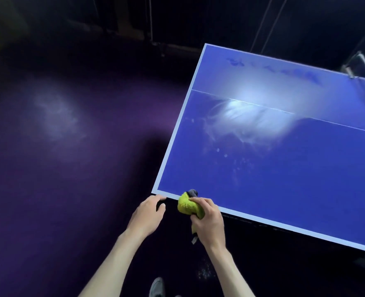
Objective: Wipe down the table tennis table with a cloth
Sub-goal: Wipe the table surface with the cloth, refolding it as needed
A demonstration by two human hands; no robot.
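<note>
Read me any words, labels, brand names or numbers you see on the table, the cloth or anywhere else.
None can be read.
Table tennis table: dark marks near the far edge, possibly a logo, too blurred to read.
Yellow cloth in the right hand: a small tag hangs below, with no legible text.

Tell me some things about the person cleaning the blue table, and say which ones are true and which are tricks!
1. The right hand holds a yellow-green cloth. True.
2. The cloth sits in the middle of the table. False: it is at the near edge, close to the corner.
3. The left hand holds a spray bottle. False: it holds nothing, and its fingertips reach the table's corner.
4. The table top is blue with a white border. True.
5. The table top is spotless. False: smears and small spots show on it.
</note>
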